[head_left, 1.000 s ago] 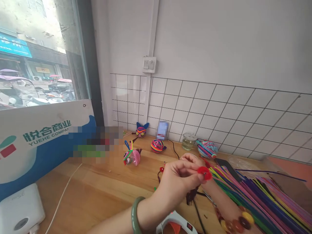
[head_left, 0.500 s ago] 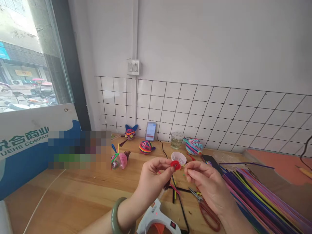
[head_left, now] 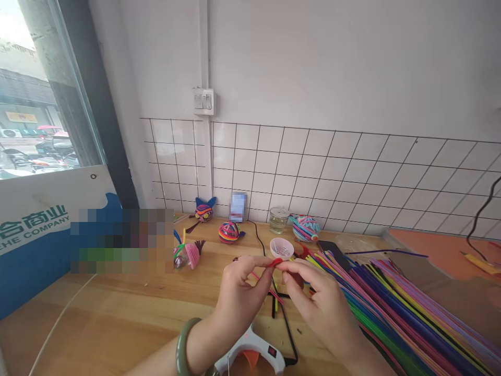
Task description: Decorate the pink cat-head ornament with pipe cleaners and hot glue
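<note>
Red fuzzy piece [head_left: 276, 262] is hanging above the surface [head_left: 164, 313]: our left hand [head_left: 245, 287] is pinching it, our loosely curled right hand [head_left: 319, 297] is touching its edge, whether gripping we cannot tell; we are probably shaping it, the next move likely calling for steadiness

Small red fuzzy piece [head_left: 276, 262] between left hand [head_left: 240, 287] and right hand [head_left: 324, 295], round pale-pink bowl [head_left: 287, 255] behind, lidded clear-glass jar [head_left: 278, 222] farther back, long multicoloured fuzzy stems [head_left: 395, 300] rightward, pale wooden table [head_left: 129, 308] beneath
</note>
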`<state>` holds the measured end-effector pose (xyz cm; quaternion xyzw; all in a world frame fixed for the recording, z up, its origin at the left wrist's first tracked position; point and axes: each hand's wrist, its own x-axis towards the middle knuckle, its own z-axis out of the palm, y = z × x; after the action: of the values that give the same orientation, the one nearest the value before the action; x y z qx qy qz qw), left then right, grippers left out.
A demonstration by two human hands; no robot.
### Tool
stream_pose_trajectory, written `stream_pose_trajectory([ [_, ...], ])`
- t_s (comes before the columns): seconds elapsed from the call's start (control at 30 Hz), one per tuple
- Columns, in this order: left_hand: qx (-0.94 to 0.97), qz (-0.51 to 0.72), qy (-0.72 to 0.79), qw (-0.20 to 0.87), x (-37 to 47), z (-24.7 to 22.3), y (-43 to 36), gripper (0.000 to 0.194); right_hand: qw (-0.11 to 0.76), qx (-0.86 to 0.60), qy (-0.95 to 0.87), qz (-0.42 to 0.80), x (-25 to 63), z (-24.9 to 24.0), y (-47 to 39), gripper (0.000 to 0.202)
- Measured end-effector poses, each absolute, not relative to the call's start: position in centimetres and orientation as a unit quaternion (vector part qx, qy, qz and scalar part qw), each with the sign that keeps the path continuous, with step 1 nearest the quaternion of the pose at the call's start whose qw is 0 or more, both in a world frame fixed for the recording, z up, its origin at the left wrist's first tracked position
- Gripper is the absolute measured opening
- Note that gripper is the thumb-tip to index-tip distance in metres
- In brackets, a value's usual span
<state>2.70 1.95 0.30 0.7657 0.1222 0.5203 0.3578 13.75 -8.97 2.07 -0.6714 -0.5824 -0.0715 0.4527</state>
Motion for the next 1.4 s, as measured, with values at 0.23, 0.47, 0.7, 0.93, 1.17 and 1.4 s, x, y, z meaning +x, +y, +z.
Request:
stream_pose_trajectory([
  [0.23,0.775,0.591,0.028,0.221,2.9,0.3,2.2,0.019,0.47,-0.68,-0.563,-0.011,13.9,2.2,-9.0,0.02],
  [0.47,0.785,0.613,-0.018,0.088,2.5,-0.1,2.4,0.027,0.523,-0.646,-0.547,0.099,13.9,2.9,-9.4,0.022],
  [0.7,0.806,0.584,-0.052,-0.087,1.2,0.1,3.0,0.025,0.568,-0.571,-0.487,0.339,15.0,2.9,-9.3,0.023],
  [0.93,0.806,0.587,-0.053,-0.045,1.9,0.0,2.6,0.024,0.611,-0.558,-0.426,0.366,15.3,2.3,-8.8,0.027],
  [1.17,0.778,0.404,0.1,0.471,2.0,1.6,2.1,0.021,0.556,-0.603,-0.472,0.322,15.4,3.1,-9.0,0.026],
  [1.4,0.663,0.235,0.113,0.702,2.4,2.4,2.3,0.028,0.519,-0.629,-0.491,0.308,15.4,3.2,-9.1,0.023],
])
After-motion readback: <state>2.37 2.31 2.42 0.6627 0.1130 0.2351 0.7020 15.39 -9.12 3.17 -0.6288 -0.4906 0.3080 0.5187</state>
